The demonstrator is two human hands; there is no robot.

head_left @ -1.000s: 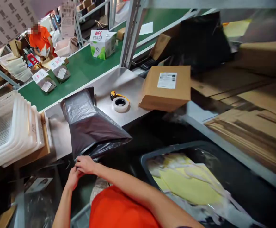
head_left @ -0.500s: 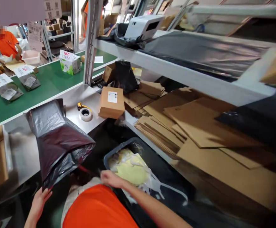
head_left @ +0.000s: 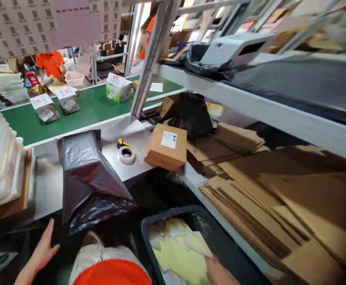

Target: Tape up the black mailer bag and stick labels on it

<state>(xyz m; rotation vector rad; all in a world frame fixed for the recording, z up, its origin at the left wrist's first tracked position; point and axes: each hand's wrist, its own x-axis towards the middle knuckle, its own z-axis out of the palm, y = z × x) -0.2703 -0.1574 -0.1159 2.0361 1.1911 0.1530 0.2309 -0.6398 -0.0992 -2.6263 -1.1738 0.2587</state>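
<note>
Head view: I see grey poly bag [head_left: 89,178] overhanging the bench [head_left: 46,186] edge
Left hand [head_left: 43,250]: fingers spread, empty, just below bag
Right hand [head_left: 218,271]: in bin [head_left: 173,215] on yellow paper [head_left: 181,253]; fingers, cannot tell
Handling: soft, slippery, probably light; grip the crumpled lower edge

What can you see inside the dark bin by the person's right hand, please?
The dark bin holds yellow and white paper strips, piled loosely. The right hand reaches in over them. Whatever lies beneath that top layer is covered, and the bin's bottom cannot be seen.
</note>
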